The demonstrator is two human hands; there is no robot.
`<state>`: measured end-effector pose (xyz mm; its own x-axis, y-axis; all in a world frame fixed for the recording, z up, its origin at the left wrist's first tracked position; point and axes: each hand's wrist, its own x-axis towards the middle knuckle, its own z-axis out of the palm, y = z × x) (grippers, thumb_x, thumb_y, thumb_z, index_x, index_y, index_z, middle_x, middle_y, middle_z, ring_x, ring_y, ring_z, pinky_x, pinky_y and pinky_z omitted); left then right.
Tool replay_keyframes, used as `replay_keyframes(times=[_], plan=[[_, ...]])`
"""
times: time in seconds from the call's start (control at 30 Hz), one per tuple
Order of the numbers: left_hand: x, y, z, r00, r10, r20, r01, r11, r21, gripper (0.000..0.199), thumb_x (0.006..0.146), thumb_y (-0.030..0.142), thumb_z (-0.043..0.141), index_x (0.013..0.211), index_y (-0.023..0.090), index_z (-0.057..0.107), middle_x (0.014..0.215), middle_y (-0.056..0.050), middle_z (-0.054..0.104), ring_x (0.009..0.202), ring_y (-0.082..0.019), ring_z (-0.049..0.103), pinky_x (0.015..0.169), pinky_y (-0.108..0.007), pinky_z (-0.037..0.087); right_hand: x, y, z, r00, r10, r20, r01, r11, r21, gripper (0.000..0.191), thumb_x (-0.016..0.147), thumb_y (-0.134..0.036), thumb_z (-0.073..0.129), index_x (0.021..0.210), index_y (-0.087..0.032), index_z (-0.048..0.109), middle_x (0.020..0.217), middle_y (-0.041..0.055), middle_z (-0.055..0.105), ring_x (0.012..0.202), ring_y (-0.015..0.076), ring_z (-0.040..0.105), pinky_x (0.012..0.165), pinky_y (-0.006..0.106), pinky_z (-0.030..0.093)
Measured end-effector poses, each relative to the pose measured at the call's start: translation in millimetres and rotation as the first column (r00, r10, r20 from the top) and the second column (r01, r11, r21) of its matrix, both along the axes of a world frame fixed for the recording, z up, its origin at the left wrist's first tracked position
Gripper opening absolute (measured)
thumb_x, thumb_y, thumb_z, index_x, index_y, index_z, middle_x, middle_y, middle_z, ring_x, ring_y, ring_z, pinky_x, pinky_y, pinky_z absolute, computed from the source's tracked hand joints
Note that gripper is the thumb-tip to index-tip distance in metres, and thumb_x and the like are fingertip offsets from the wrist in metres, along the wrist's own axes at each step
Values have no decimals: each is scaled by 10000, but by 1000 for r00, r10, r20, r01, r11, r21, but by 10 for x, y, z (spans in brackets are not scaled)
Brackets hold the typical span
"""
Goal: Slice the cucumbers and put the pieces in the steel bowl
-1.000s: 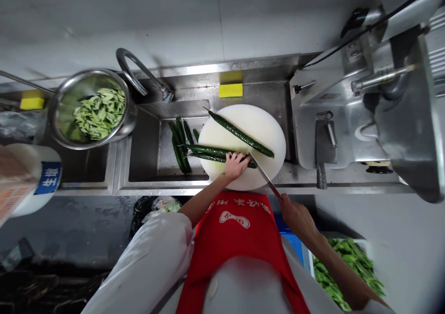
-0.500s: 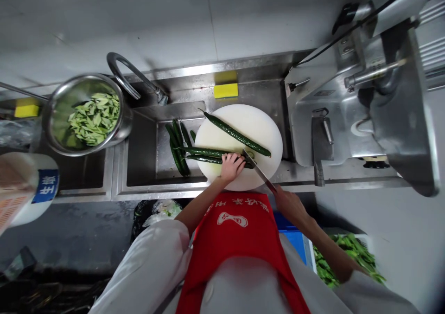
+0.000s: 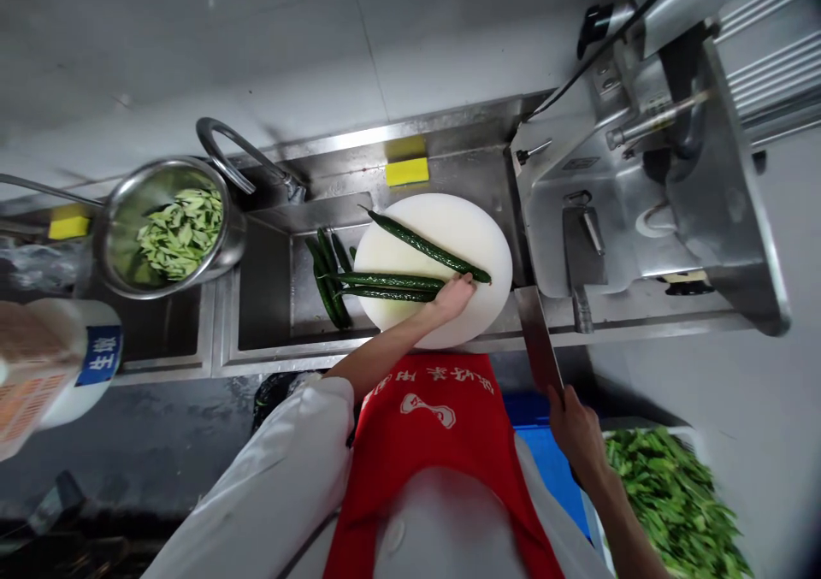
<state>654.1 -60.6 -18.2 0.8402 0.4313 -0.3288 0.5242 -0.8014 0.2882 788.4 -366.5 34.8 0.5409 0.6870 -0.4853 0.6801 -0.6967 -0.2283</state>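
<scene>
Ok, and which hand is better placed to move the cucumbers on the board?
Probably the left hand: it's over the board, by the right ends of the two nearer cucumbers. The right hand holds the knife off to the board's right, so looks less free.

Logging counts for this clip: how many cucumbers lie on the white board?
3. One cucumber slants across the board; below it, a second cucumber and a third cucumber lie side by side, right ends near the left hand. That hand may hide small pieces.
</scene>
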Motion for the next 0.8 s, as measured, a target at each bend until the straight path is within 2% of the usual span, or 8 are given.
replay_keyframes(times=[0.13, 0.23, 0.3, 0.37, 0.47, 0.6, 0.7, 0.8], plan=[[38, 71, -21, 986, 79, 150, -58, 989, -137, 180, 848, 16, 526, 851, 70, 698, 1038, -153, 630, 933, -223, 609, 884, -331, 513, -14, -73, -16, 999, 8, -40, -9, 1000, -18, 237, 1010, -290, 406, 882, -162, 560, 617, 19, 587, 463, 104, 436, 523, 246, 175], [-1, 94, 21, 913, 198, 358, -104, 958, -266, 123, 840, 54, 584, 817, 108, 692, 1005, -107, 640, 878, -178, 621, 812, -289, 534, -3, -88, -76, 997, 66, -31, -66, 998, -20, 239, 1009, -288, 401, 876, -166, 558, 604, 12, 577, 458, 107, 450, 511, 244, 175], [-156, 103, 140, 750, 363, 553, -192, 919, -343, 108, 884, 133, 588, 890, 136, 696, 1027, -85, 644, 850, -141, 626, 761, -255, 541, -5, -48, -125, 988, 151, -9, -151, 988, -19, 236, 1005, -274, 406, 868, -167, 565, 594, 7, 569, 445, 109, 457, 502, 248, 167], [-502, 72, 301, 459, 545, 702, -348, 837, -422, 133, 913, 223, 593, 965, 158, 696, 1057, -89, 648, 873, -139, 635, 720, -245, 542, -22, 40, -168, 965, 262, 15, -262, 965, -28, 224, 1000, -261, 414, 877, -162, 572, 581, 2, 559, 437, 115, 474, 494, 254, 157], [-1432, -166, 448, 79, 680, 729, -656, 586, -476, 162, 900, 307, 626, 968, 181, 702, 1067, -97, 655, 974, -179, 637, 719, -262, 547, -64, 239, -206, 918, 392, 58, -388, 919, -63, 243, 1011, -285, 396, 914, -154, 575, 563, 3, 557, 451, 141, 523, 485, 259, 160], [-3072, -959, 231, -201, 741, 640, -929, 62, -364, 172, 842, 328, 640, 834, 162, 681, 931, -84, 662, 894, -198, 631, 724, -303, 543, -93, 550, -189, 847, 527, 67, -518, 847, -120, 259, 1021, -274, 352, 966, -152, 573, 650, 48, 634, 517, 176, 603, 492, 270, 213], [-4131, -1655, -57, -333, 777, 534, -943, -281, -178, 166, 809, 304, 619, 789, 142, 651, 868, -80, 641, 874, -217, 609, 784, -370, 533, -115, 783, -117, 832, 551, 66, -533, 826, -186, 280, 1030, -297, 331, 973, -157, 566, 705, 73, 671, 601, 198, 653, 519, 275, 270], [-4712, -1965, -242, -352, 853, 385, -916, -399, 48, 229, 726, 322, 712, 878, 159, 658, 1063, -106, 624, 1057, -310, 559, 897, -506, 481, -162, 984, -30, 832, 550, 71, -518, 817, -254, 310, 1040, -332, 312, 997, -160, 567, 738, 79, 695, 645, 202, 670, 555, 276, 300]])
